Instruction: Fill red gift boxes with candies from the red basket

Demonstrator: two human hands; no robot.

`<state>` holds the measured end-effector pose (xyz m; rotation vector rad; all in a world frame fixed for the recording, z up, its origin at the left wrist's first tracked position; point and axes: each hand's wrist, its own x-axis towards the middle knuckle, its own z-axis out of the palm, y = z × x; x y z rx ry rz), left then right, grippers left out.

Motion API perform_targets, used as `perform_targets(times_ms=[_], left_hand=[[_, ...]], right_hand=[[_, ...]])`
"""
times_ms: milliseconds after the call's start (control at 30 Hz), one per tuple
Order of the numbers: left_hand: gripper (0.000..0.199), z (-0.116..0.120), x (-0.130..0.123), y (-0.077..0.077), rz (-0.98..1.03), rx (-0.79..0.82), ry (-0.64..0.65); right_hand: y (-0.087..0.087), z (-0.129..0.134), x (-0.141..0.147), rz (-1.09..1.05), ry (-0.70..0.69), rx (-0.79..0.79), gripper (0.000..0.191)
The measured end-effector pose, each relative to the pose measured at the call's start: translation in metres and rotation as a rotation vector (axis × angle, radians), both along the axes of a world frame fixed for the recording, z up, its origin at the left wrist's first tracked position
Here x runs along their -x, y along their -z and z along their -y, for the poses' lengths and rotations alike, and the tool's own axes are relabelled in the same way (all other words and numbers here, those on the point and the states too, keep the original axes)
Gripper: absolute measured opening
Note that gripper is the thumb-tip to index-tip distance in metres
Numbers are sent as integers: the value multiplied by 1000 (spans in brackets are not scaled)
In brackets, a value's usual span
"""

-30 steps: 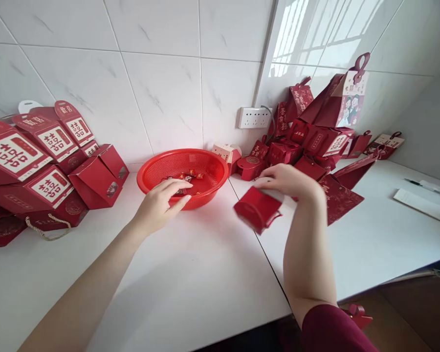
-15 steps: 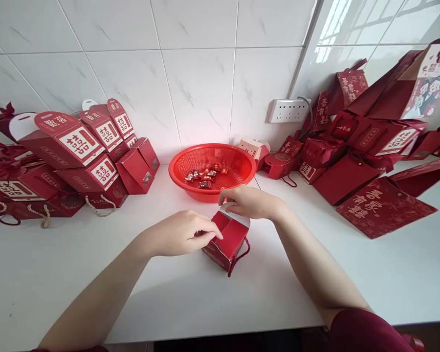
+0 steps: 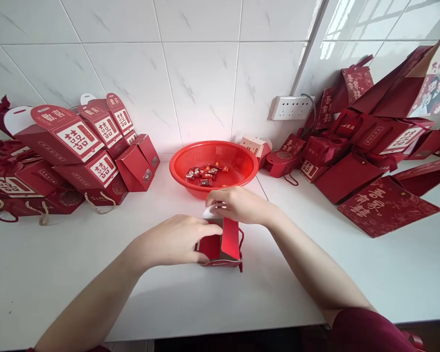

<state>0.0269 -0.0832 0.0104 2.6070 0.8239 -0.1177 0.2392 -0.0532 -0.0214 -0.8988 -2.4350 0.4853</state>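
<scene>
Red box (image 3: 231, 239) stands part-open (wrapped sweets (image 3: 206, 174) in basket (image 3: 239, 164)).

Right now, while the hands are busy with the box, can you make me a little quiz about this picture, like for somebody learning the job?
1. Pick one. What is in the red basket?
A) oranges
B) small wrapped sweets
C) scissors

2. True or false: the left hand is touching a small red box that is open at the top.

3. Which is closer to the tiled wall: the red basket or that small red box?

Key: 1. B. 2. True. 3. The red basket.
</scene>
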Motion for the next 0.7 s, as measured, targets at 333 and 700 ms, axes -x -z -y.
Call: perform_targets(times_ms=[333,700], left_hand=[[23,0,-2,6,-28,3,-93],[18,-16,24,2,-6,-33,-184]], right_hand=[[-16,27,5,49,-50,75,12],[-11,25,7,286,-5,4,25]])
